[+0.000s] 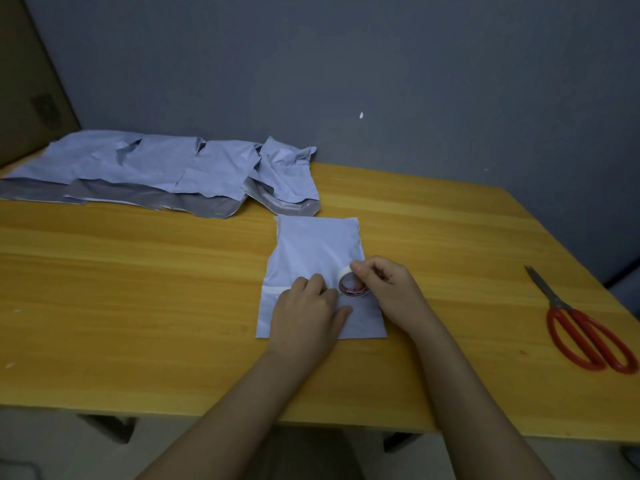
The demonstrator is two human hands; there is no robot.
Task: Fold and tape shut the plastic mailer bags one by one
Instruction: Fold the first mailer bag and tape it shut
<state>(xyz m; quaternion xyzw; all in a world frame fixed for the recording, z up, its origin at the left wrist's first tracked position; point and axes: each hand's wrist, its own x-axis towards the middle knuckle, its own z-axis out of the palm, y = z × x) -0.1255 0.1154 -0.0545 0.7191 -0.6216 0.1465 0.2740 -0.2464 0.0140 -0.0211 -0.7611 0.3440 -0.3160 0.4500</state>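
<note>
**Taping the folded mailer shut, with the strip only half laid**

Running a white tape strip (275, 290) across the folded mailer bag (315, 251) lying flat on the wooden table (138, 289), near its front edge. Pressing down with the left hand (308, 311), fingers fairly straight and flat on the plastic over the laid tape, gripping nothing. Pinching the tape roll (351, 284) with the right hand (384, 289), thumb and fingers curled round it, roll standing on edge on the bag just beside the left fingertips.

Risks from here, judged only:
- Wrinkling or skewing the strip if the roll pulls off-line while the slick plastic slides under a light left-hand press.
- Springing open of the fold once pressure lifts, should the tape cover too little of the flap edge.
- Stretching or tearing thin film if the roll is yanked to break the tape; scissors (585, 334) lie well apart on the right, out of easy reach with both hands busy.
- Sticking tape to the table past the bag's edge.

Containers: the mailer in hand looks flat, contents not discernible. A pile of unsealed mailers (156, 168) lies crumpled at the far left by the wall, grey inner flaps showing, apparently empty though impossible to confirm.
</note>
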